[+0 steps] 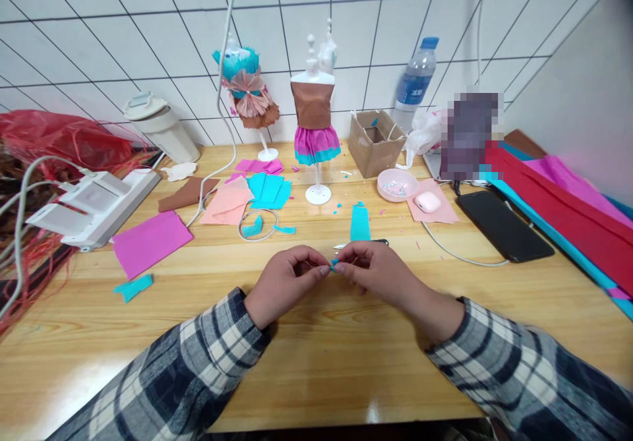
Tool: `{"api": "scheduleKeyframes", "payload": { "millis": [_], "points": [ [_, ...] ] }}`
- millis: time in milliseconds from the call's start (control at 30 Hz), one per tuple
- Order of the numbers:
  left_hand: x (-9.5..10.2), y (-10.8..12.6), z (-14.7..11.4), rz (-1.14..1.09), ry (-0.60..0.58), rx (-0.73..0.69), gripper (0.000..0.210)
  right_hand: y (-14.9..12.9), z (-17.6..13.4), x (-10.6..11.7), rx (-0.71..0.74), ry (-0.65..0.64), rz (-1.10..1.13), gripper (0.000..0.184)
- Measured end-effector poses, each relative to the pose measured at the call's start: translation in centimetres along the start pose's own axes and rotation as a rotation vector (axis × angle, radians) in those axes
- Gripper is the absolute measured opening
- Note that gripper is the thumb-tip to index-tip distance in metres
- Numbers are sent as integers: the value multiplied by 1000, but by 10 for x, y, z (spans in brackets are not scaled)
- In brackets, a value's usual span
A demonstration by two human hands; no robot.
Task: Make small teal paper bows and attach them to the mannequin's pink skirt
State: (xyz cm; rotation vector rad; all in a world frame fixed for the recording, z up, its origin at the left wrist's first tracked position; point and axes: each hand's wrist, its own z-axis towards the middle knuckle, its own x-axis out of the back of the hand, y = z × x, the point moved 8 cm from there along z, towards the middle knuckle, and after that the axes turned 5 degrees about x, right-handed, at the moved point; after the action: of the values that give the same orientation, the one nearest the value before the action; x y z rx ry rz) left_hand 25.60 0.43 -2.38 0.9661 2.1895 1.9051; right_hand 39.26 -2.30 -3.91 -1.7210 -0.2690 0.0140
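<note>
My left hand [295, 275] and my right hand [372, 264] meet over the middle of the table, thumbs and forefingers pinched together. Between their fingertips is a small scrap of turquoise crepe paper [334, 263], mostly covered by the fingers. Just beyond my right hand lie scissors [380, 241], partly hidden by it, beside a turquoise paper strip [361, 222]. Farther back stands a small white dress form [318, 194] wearing a brown top [312, 106] and a magenta skirt with a turquoise hem [317, 144].
Left are magenta paper [152, 243], peach paper [228, 201], a tape ring [241, 231] and a power strip [119, 210]. A second dressed form [250, 91], a cardboard box [376, 147] and a bottle [416, 82] stand behind. A pink bowl [397, 185] and phone [504, 225] lie right.
</note>
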Motion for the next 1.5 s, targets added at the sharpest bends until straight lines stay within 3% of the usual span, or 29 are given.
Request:
{"api": "scheduleKeyframes", "payload": {
  "millis": [167, 400, 733, 1133, 1500],
  "points": [
    [3, 5, 0, -6, 30, -40, 22, 2, 0, -3, -15, -22, 62, 16],
    [4, 3, 0, 6, 63, 11, 22, 1, 1, -2, -3, 28, 151, 24],
    [3, -1, -1, -139, 111, 72, 23, 9, 0, -3, -74, 141, 517, 30],
    [7, 4, 1, -98, 147, 58, 20, 5, 1, -4, -9, 105, 407, 30],
    [2, 4, -2, -220, 209, 38, 21, 6, -1, -4, 1, 184, 580, 25]
  ]
}}
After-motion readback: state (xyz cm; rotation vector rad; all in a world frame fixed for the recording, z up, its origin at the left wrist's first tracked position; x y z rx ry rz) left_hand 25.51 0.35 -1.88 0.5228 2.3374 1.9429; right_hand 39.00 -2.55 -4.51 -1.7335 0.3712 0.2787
